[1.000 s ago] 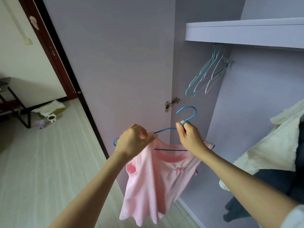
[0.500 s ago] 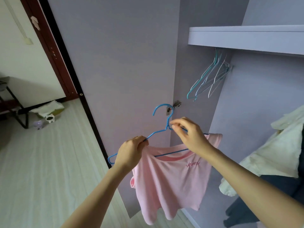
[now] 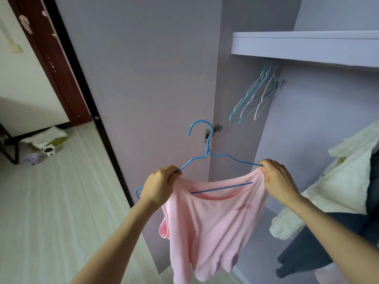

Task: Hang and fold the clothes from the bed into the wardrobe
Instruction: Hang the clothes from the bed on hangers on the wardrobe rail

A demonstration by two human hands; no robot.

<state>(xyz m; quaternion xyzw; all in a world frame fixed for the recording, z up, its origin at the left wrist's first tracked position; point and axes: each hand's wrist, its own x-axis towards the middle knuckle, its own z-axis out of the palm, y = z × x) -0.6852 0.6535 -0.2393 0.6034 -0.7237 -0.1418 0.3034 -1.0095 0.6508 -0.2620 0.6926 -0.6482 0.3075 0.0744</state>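
Risk, left side: my left hand [image 3: 159,186] has its fingers curled round the left arm of the blue hanger [image 3: 207,158] together with a bunch of pink cloth. The hanger's left tip pokes out bare beyond my wrist, so that shoulder of the pink top [image 3: 207,226] looks not yet seated. If I let go there, I judge the cloth would slide toward the middle and the garment would hang crooked or drop off.

Risk, centre: the hook stands upright close to the door hinge [image 3: 213,131]. A careless swing could catch it there.

Risk, right side: my right hand [image 3: 276,179] pinches the top's other shoulder against the hanger's right arm. Pulling too hard could stretch the neckline. The spare hangers [image 3: 256,95] crowd the spot under the shelf [image 3: 303,46], and the hook could tangle in them.

Condition of the garment: pale pink, sleeveless by the look of it, small lettering on the chest that I cannot read, hem wavy. It is held in the air before the open wardrobe, neck draped below the hanger's bar, not yet hung. Cream and dark clothes [image 3: 344,185] are at far right.
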